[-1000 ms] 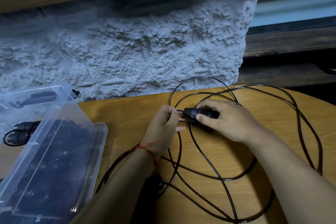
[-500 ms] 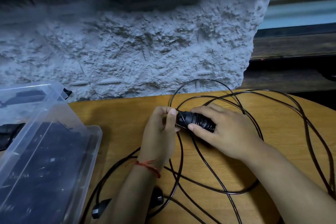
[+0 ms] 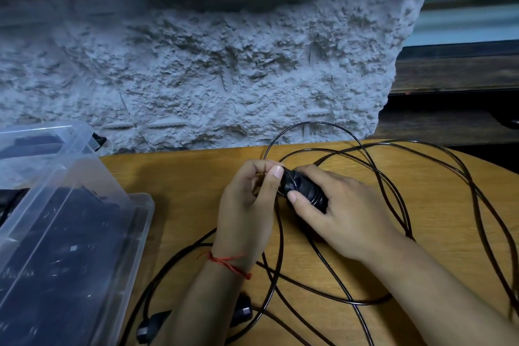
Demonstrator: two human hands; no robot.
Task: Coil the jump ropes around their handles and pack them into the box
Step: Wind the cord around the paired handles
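Rough white plaster wall (image 3: 224, 64) backs the wooden desk (image 3: 182, 177) you are working at, and a window frame (image 3: 463, 8) shows at the upper right. Your right grip (image 3: 345, 213) is curled around a black ribbed handle (image 3: 304, 191), with the thumb on the near side and the fingers over the far side, holding it near the middle of the desk. The handle's long axis runs from upper left to lower right. Its cord end points left and slightly away from you, toward your left grip (image 3: 250, 205), and its other end is hidden in your right palm. Your left grip is closed in a pinch, thumb and forefinger together on the thin black cord (image 3: 281, 244) just beside the handle's tip, with the other fingers curled beneath. One strand of cord crosses that tip.

From there the cord spreads in wide, loose loops over the desk. One arc rises toward the wall, and others sweep to the right edge and pass under your right forearm. A second handle (image 3: 151, 326) lies by the near edge, just left of your left forearm, tilted from lower left to upper right. A dark end piece (image 3: 243, 310) shows just right of that forearm, too hidden for you to tell more.

At the left stands a clear plastic box (image 3: 134, 205) with its lid (image 3: 42, 149) raised behind it. Dark contents show through its wall, with one small pale square among them too blurred to read. A red thread (image 3: 224, 260) is tied round your left wrist
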